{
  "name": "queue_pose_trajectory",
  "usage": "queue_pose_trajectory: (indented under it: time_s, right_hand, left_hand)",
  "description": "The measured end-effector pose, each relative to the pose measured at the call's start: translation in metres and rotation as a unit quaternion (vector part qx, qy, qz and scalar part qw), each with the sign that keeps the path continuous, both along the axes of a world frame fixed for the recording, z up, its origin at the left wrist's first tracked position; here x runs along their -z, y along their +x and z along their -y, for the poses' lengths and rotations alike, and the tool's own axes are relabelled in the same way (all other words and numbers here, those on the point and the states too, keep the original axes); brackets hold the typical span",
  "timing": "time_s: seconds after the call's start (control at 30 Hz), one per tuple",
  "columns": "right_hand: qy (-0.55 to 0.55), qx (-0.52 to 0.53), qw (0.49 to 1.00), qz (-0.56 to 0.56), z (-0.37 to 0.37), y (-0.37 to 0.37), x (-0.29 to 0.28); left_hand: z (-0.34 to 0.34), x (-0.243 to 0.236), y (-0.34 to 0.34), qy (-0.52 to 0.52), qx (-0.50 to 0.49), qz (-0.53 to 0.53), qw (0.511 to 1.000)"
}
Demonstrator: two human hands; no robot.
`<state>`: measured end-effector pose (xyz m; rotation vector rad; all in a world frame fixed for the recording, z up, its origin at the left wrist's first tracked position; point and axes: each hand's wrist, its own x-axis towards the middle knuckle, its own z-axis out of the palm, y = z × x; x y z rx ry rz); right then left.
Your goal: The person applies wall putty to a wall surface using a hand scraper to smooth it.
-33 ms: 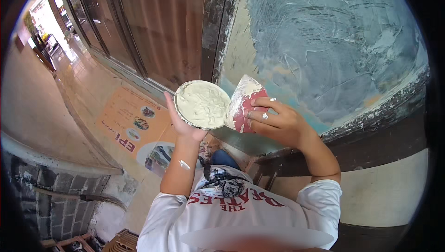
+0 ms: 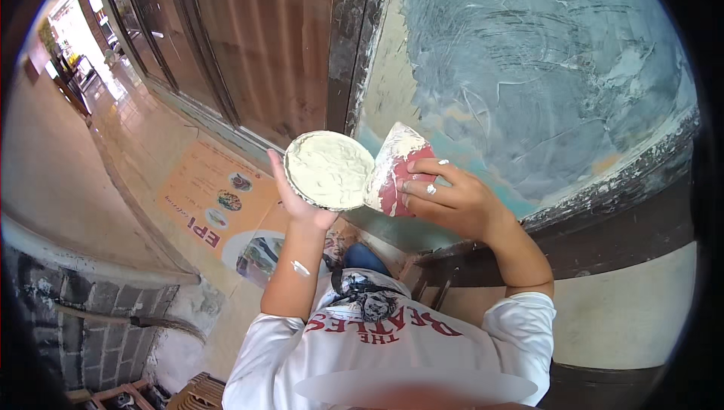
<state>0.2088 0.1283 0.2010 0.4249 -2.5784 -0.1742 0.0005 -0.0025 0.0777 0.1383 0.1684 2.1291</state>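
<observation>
A round, shallow bowl (image 2: pixel 326 207) rests on my left hand (image 2: pixel 303 212), which supports it from below and along its left side. Pale cream putty (image 2: pixel 329 168) fills it nearly to the rim. In my right hand (image 2: pixel 466 205) is a red, flat putty spreader (image 2: pixel 419 155), gripped along its right side with the fingers over its face. Putty coats the spreader's left half, and its lower left corner meets the bowl's right rim. White smears mark my right fingers and left forearm. The fingers under the bowl are mostly hidden.
A wall (image 2: pixel 513 63) with grey-blue, streaky coating rises at the right, above a dark ledge (image 2: pixel 618 218). Dark-framed glass (image 2: pixel 264 33) stands beside it. An orange printed banner (image 2: pixel 200 195) lies on the floor at the left. Bare blockwork (image 2: pixel 98 327) is at the lower left.
</observation>
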Motion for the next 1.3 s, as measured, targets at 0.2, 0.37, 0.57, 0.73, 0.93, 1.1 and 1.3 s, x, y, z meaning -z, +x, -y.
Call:
queue_pose_trajectory:
  time_s: [0.2,0.37,0.57,0.73,0.93,1.1,1.3]
  right_hand:
    - [-0.038,-0.019,0.999,-0.006,0.0,-0.004,0.006]
    - [-0.07,-0.034,0.997,-0.004,-0.006,-0.007,0.014]
    - [-0.11,0.018,0.993,-0.029,-0.012,-0.002,0.017]
    - [-0.125,0.06,0.99,-0.032,-0.015,0.0,0.02]
    - [-0.097,0.083,0.991,-0.047,-0.026,0.004,0.021]
    - [-0.103,0.087,0.989,-0.058,-0.027,0.0,0.02]
    - [-0.119,0.094,0.986,-0.076,-0.031,-0.005,0.023]
  left_hand:
    - [-0.002,0.0,0.004,-0.002,0.014,-0.003,1.0]
    - [-0.002,0.003,0.005,0.029,0.024,-0.009,0.999]
    - [-0.003,0.002,0.007,-0.003,0.003,0.0,1.0]
    - [-0.004,0.01,0.008,0.016,0.002,0.012,1.0]
    - [-0.001,0.007,0.012,0.045,0.024,-0.002,0.999]
    - [0.0,0.0,0.018,0.072,0.045,-0.013,0.996]
    - [0.002,-0.001,0.024,0.048,0.057,-0.028,0.997]
